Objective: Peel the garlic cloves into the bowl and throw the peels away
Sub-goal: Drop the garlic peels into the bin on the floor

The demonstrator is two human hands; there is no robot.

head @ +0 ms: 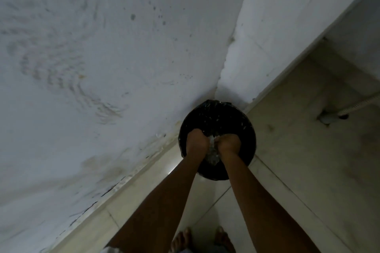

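Note:
A round bin lined with a black bag (218,118) stands on the floor in the corner of two white walls. Both my arms reach down over it. My left hand (196,141) and my right hand (229,142) are closed side by side above the bin's opening, pressed around a pale bunch of garlic peels (212,153) that shows between and just below them. Small white flecks cling to the inside of the black bag. No bowl or garlic cloves are in view.
A stained white wall (92,68) runs along the left and another meets it behind the bin. Pale floor tiles (298,160) spread to the right, with a hose and fitting (333,117) lying there. My bare feet (181,240) stand at the bottom edge.

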